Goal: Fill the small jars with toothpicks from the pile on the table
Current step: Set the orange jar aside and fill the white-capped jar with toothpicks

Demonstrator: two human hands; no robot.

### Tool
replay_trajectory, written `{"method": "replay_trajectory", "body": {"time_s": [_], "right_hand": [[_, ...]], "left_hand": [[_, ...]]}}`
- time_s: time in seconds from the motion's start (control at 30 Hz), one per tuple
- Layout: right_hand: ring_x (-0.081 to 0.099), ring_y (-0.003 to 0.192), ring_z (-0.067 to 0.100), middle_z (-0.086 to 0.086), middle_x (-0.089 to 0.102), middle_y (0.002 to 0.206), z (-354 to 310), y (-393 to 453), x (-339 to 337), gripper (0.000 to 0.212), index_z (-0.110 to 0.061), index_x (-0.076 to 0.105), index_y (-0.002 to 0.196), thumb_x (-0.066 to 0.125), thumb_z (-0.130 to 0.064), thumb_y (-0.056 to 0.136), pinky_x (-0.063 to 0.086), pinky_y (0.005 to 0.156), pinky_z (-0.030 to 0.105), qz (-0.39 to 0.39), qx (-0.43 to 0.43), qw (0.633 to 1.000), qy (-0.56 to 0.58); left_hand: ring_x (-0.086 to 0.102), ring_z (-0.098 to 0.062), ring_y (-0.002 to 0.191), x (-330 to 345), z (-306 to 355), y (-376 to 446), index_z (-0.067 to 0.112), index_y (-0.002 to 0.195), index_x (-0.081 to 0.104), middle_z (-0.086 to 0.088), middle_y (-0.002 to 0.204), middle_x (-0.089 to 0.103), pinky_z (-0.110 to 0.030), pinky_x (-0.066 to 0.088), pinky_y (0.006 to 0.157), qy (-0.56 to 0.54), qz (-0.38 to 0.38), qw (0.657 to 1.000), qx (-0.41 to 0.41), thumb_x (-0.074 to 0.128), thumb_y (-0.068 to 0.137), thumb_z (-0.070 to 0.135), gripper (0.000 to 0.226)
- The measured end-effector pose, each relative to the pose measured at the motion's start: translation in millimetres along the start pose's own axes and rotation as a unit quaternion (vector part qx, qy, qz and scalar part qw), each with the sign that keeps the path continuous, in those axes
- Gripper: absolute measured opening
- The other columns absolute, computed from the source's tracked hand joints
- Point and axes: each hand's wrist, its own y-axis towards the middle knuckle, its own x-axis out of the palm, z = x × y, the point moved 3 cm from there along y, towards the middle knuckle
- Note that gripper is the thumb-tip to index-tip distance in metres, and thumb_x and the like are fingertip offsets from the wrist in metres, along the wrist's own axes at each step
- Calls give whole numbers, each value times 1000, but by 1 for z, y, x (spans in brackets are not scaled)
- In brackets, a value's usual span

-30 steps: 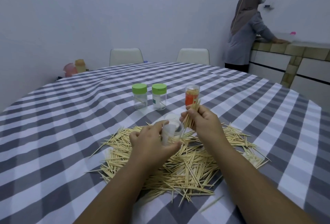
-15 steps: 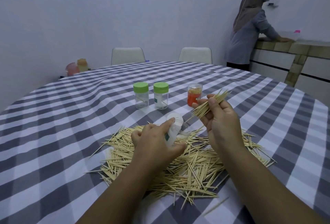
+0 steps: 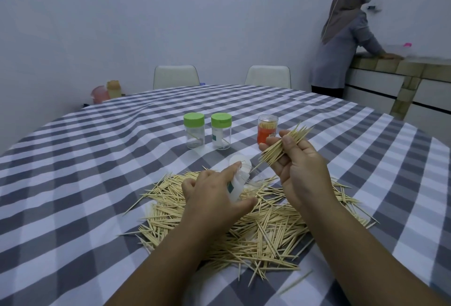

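Your right hand (image 3: 296, 166) has lifted its gripped toothpick bundle (image 3: 280, 146) away from the open jar (image 3: 238, 178), which your left hand (image 3: 212, 198) keeps clasped, tilted above the pile (image 3: 244, 227). Nothing is inserted yet; realign the bundle with the jar's mouth.

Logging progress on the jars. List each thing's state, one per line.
Left green-lidded jar: capped, upright, nearly empty.
Right green-lidded jar: capped, upright.
Orange jar: upright, toothpicks inside.
Held jar: open, tilted, in left hand.
Bundle: in right hand.
Pile: loose.
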Motion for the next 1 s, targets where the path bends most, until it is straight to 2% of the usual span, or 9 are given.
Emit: {"method": "replay_trajectory", "body": {"time_s": [0.13, 0.3, 0.5, 0.63, 0.7, 0.8, 0.87, 0.93, 1.0], "right_hand": [[70, 88, 23, 7, 71, 83, 12, -3, 3, 16, -11, 60, 102, 44, -14, 98, 58, 74, 30, -23, 16, 998, -57], [65, 100, 17, 0, 74, 94, 18, -9, 5, 17, -21, 65, 93, 48, -22, 97, 47, 90, 32, -41, 12, 981, -191], [68, 92, 8, -6, 73, 102, 22, -17, 12, 19, -18, 64, 108, 50, -22, 96, 55, 78, 27, -95, 52, 969, -220], [63, 97, -3, -11, 70, 107, 21, -17, 13, 16, -30, 63, 106, 51, -27, 95, 50, 75, 15, -112, 40, 957, -265], [60, 105, -2, -13, 69, 110, 19, -17, 12, 18, -31, 62, 109, 50, -31, 95, 48, 82, 19, -116, 39, 953, -278], [56, 116, 7, -13, 69, 112, 17, -15, 10, 26, -30, 62, 115, 46, -38, 96, 43, 100, 36, -114, 53, 948, -291], [56, 116, 12, -11, 68, 113, 13, -13, 7, 26, -30, 62, 111, 42, -40, 97, 41, 103, 40, -105, 53, 948, -297], [56, 113, 12, -8, 66, 114, 4, -8, 1, 24, -28, 63, 111, 42, -34, 99, 44, 98, 36, -91, 35, 932, -349], [54, 111, 7, -6, 63, 122, -3, -5, -7, 27, -25, 61, 119, 44, -21, 99, 44, 85, 23, -104, 29, 885, -453]], "left_hand": [[31, -8, 125, 2, 0, 0, 43, 145, 26, 13, 131, 48, -32, 15, 92, 5, 0, 1000, 9, 56, 78, 66, 77], [31, -6, 123, 2, -1, 0, 43, 143, 29, 14, 129, 49, -30, 14, 89, -8, 7, 1000, 10, 56, 79, 65, 73], [34, -7, 120, 1, -1, 1, 44, 137, 36, 14, 116, 49, -30, 14, 87, -19, 10, 1000, 1, 56, 79, 64, 64], [33, -7, 123, 2, -1, 2, 42, 139, 35, 12, 124, 51, -29, 12, 85, -20, 9, 1000, -3, 55, 79, 65, 67], [32, -8, 125, 2, -2, 2, 41, 141, 33, 11, 127, 51, -30, 13, 87, -19, 8, 1000, -4, 56, 79, 65, 70], [32, -8, 126, 3, -3, 1, 42, 142, 32, 10, 129, 50, -30, 14, 90, -20, 5, 1000, -4, 58, 78, 65, 72], [32, -9, 125, 2, -3, 1, 42, 142, 32, 9, 129, 51, -30, 14, 90, -20, 5, 1000, -6, 58, 77, 66, 74], [33, -10, 125, 1, -5, 2, 41, 143, 31, 7, 129, 51, -29, 12, 87, -21, 7, 1000, -13, 58, 77, 66, 75], [33, -11, 124, 0, -7, 3, 42, 143, 31, 6, 129, 51, -27, 9, 84, -26, 11, 999, -21, 59, 77, 65, 74]]}}
